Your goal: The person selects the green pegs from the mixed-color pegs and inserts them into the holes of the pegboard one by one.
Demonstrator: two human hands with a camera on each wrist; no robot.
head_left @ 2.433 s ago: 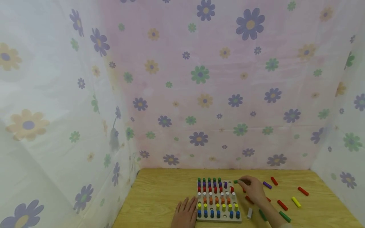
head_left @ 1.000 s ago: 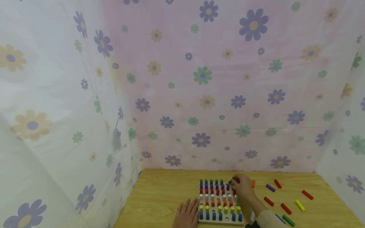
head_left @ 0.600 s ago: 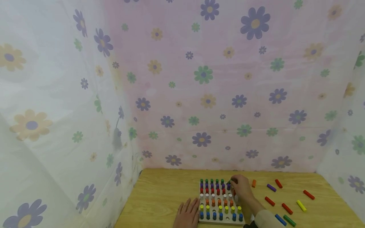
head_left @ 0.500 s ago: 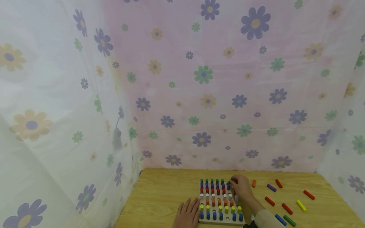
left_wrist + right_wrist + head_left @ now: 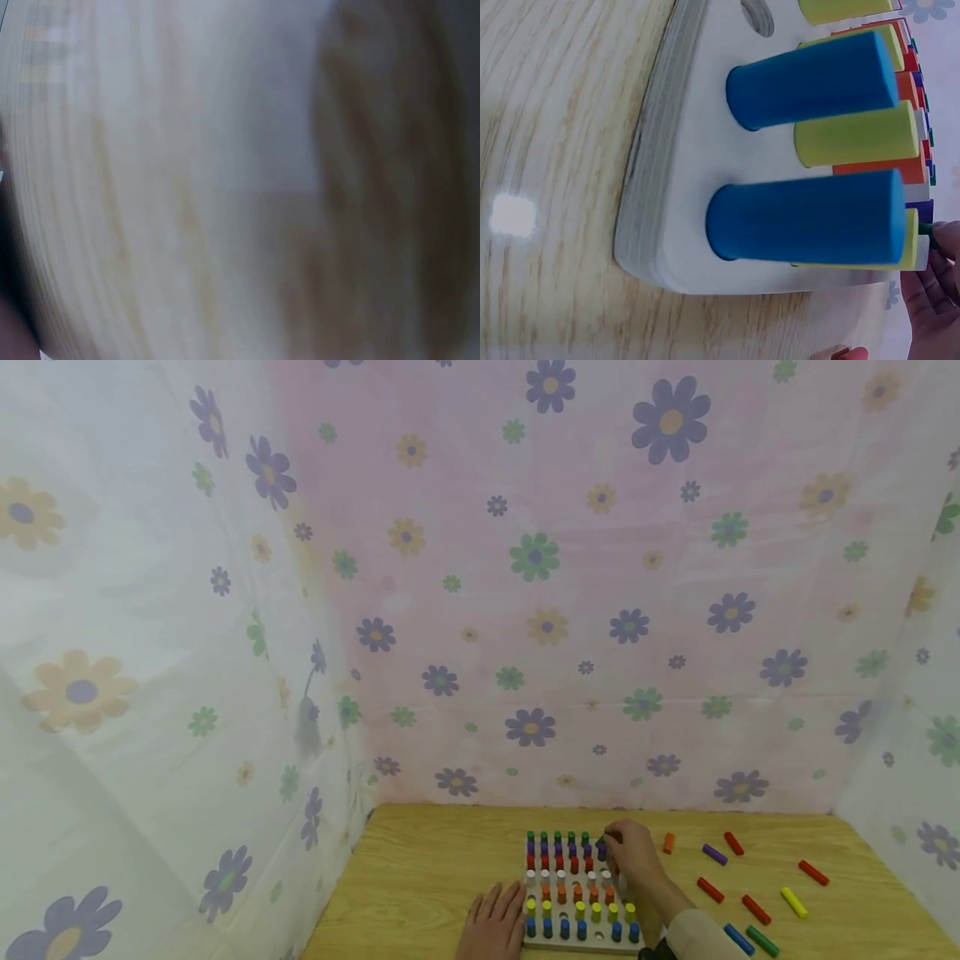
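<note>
A pale wooden pegboard (image 5: 585, 947) carries rows of upright pegs: green at the back, then purple, red, white, orange, yellow and blue. At its back right corner my right hand (image 5: 636, 852) pinches a green peg (image 5: 926, 232) between thumb and fingers. The right wrist view shows that hand (image 5: 934, 296) beyond two large blue pegs (image 5: 806, 219); the green peg's lower end is hidden there. My left hand (image 5: 493, 922) lies flat with fingers spread, fingertips right at the board's left edge. The left wrist view is mostly blurred tabletop.
Loose pegs lie on the wooden table (image 5: 420, 868) right of the board: orange (image 5: 668, 842), purple (image 5: 715, 854), yellow (image 5: 793, 902), blue (image 5: 738, 939), green (image 5: 762, 941) and several reds, one red peg (image 5: 813, 872) farthest right. Flowered sheets (image 5: 465, 760) enclose the table.
Over the earlier frames my right hand brought the green peg leftward from beside the board to its back right corner. In the last half second it has barely shifted. My left hand stays put.
</note>
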